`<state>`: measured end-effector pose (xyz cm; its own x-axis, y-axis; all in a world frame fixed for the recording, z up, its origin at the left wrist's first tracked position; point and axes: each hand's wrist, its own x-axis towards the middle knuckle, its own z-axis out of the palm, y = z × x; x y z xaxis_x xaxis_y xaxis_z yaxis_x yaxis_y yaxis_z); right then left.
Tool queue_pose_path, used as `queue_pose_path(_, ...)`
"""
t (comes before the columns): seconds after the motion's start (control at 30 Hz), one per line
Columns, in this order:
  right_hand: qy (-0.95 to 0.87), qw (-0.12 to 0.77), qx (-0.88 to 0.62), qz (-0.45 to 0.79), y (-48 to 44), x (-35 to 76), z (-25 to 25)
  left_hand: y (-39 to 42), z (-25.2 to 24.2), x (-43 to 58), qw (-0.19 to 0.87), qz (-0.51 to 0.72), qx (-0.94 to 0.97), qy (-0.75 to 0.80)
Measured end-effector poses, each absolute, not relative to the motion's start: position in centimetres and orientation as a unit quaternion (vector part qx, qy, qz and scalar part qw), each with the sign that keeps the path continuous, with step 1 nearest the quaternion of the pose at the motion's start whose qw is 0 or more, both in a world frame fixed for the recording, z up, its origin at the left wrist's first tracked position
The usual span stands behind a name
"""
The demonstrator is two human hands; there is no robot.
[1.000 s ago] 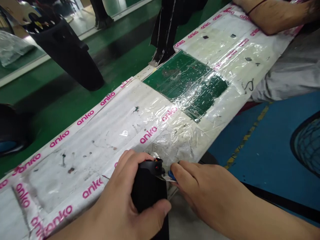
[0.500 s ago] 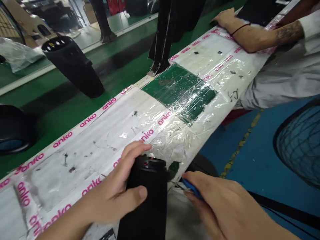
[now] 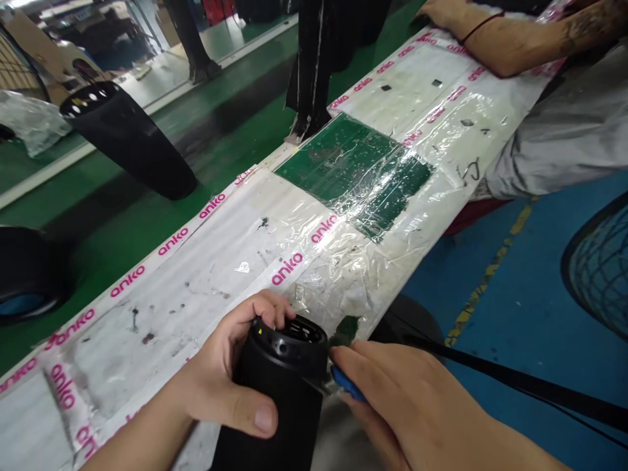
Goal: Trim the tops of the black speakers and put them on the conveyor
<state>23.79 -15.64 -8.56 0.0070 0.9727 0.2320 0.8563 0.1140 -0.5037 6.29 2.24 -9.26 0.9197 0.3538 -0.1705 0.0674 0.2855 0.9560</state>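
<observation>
Two grips in view, both bare hands. Left grip (image 3: 216, 383) clasps one black hollow cylinder (image 3: 282, 409): fingers over the open rim, thumb along the near side. Cylinder's lower end is cut off by the bottom edge; fingertips partly hidden inside the rim. Right grip (image 3: 412, 399), just to the right of the cylinder, is closed around one blue tool (image 3: 347, 384); most of the tool is hidden by the fingers, and its thin tip by the cylinder is too blurred to make out.

Beyond the left grip: one bench (image 3: 167, 294), covered in film and lettered tape, with one large green patch (image 3: 358, 170) ahead of both grips. Far right of the right grip, one round mesh object (image 3: 603, 268), cut off by the edge.

Farther off, past the bench: one tilted black tube (image 3: 137, 140), ahead and left of the left grip. Ahead and right of the right grip, one co-worker's forearm (image 3: 515, 49), hand only partly visible.
</observation>
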Motion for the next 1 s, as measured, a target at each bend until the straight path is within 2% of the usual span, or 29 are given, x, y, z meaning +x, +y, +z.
queue_pose_path(0.1, -0.684, 0.290, -0.660, 0.113, -16.1, 23.6, -9.0, 2.9, -9.0, 6.2, 0.729, 0.060, 0.663, 0.156)
queue_pose_path(0.17, -0.679, 0.280, -0.667, 0.126, -16.3, 23.6, -9.2, 3.2, -8.5, 6.0, 0.657, 0.043, 0.741, 0.135)
queue_pose_path(0.23, -0.682, 0.262, -0.669, 0.138, -16.2, 23.6, -9.2, 3.3, -8.0, 5.7, 0.627, 0.052, 0.768, 0.121)
queue_pose_path(0.5, -0.686, 0.246, -0.682, 0.064, -15.9, 24.2, -8.0, 3.3, -8.3, 5.6, 0.651, 0.070, 0.740, 0.149)
queue_pose_path(1.0, -0.718, 0.194, -0.666, 0.062, -14.9, 24.3, -7.8, 3.1, -8.1, 6.1, 0.645, 0.075, 0.747, 0.143)
